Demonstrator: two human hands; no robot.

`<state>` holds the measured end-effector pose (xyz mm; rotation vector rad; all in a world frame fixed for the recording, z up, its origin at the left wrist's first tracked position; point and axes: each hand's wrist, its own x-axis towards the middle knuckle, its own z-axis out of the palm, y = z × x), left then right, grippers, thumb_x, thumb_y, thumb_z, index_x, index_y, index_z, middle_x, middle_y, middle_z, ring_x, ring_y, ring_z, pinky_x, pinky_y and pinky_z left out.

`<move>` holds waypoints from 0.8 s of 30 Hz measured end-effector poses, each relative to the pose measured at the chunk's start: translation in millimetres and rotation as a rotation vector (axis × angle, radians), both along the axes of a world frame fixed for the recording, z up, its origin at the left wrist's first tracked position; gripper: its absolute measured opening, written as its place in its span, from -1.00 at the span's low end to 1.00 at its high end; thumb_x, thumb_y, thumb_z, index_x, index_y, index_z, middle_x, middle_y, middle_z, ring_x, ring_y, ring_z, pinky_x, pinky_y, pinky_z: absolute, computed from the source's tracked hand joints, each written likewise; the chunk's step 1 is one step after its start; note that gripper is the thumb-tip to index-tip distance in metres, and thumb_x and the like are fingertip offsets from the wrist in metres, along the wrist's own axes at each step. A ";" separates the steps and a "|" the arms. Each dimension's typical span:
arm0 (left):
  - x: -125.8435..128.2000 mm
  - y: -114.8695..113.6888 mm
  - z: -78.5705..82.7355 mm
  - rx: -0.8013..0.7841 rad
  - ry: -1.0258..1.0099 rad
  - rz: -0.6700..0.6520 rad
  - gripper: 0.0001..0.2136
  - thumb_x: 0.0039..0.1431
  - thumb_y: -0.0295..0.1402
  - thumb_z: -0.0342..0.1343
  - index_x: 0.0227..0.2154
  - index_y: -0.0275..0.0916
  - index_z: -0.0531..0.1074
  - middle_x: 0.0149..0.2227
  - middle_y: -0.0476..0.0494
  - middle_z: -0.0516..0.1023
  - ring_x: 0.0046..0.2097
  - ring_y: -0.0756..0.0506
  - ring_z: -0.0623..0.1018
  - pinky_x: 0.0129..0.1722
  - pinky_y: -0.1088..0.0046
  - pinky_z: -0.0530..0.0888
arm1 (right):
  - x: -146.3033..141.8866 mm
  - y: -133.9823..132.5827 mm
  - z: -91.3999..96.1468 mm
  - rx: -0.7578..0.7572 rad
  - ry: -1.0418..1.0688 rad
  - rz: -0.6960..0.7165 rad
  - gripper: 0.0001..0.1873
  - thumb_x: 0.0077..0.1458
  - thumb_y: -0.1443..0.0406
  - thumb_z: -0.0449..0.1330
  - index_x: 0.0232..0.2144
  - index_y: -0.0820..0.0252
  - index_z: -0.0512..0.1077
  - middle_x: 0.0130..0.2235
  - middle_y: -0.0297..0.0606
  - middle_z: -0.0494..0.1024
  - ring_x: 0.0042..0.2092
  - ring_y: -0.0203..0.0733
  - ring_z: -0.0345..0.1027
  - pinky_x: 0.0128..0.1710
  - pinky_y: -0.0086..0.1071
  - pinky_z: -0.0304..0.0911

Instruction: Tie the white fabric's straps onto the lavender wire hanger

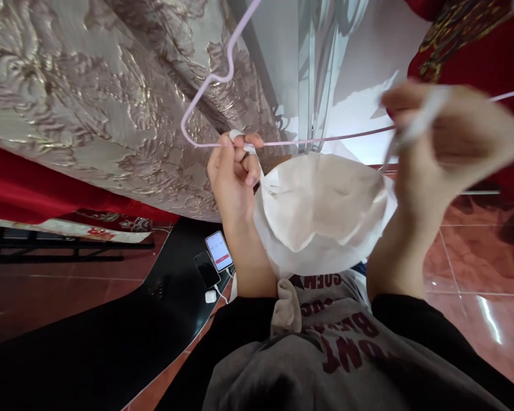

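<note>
Curling your left hand's (pixel 236 174) fingers round the pink hanger's (pixel 230 58) lower bar and a white strap (pixel 249 148), hold that corner steady; your right hand (pixel 441 134), with a white band (pixel 426 117) across it, is too blurred to tell its fingers' grip. Just under the hanger's bar hangs the white cloth (pixel 325 197), best kept evenly taut, untwisted, and clear of the embossed fabric (pixel 124 108) left of the hanger.

From the head, forward and down, close
</note>
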<state>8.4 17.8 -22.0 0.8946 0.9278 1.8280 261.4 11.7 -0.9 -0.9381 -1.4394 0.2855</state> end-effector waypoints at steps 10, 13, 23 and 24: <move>-22.0 -10.2 9.5 0.123 -0.156 0.341 -0.67 0.65 -0.62 -0.19 0.09 -0.25 0.47 -0.04 -0.17 0.81 -0.59 0.12 0.35 -0.65 0.56 0.17 | -38.8 14.2 -34.2 0.004 -0.334 0.030 -0.62 0.48 -0.09 0.17 -0.11 -0.09 0.68 -0.10 -0.27 0.76 0.01 0.06 0.60 0.26 0.18 0.39; -39.3 -11.5 8.2 0.176 -0.062 0.523 -0.52 0.59 -0.71 -0.23 -0.18 -0.26 0.60 -0.11 -0.04 0.81 -0.61 0.15 0.29 -0.65 0.61 0.20 | -41.4 15.6 -38.2 0.011 -0.341 0.020 -0.62 0.48 -0.08 0.17 -0.10 -0.08 0.69 -0.09 -0.27 0.75 0.02 0.05 0.58 0.27 0.17 0.37; -54.5 12.2 42.1 0.079 0.214 0.307 -0.85 0.49 -0.49 0.37 0.04 -0.24 0.67 -0.05 -0.08 0.76 0.19 -0.16 0.70 0.06 0.42 0.65 | -40.7 23.3 -48.2 0.058 -0.358 0.037 -0.69 0.46 -0.03 0.22 -0.05 -0.06 0.65 -0.05 -0.28 0.73 0.03 0.00 0.55 0.29 0.12 0.39; -55.6 17.7 48.9 0.017 0.170 0.257 -0.85 0.52 -0.39 0.37 0.07 -0.23 0.65 -0.08 -0.09 0.76 0.15 -0.17 0.71 0.00 0.41 0.67 | -41.0 22.8 -48.3 0.065 -0.353 0.041 -0.70 0.47 -0.02 0.22 -0.05 -0.05 0.64 -0.05 -0.28 0.73 0.02 -0.01 0.55 0.29 0.12 0.38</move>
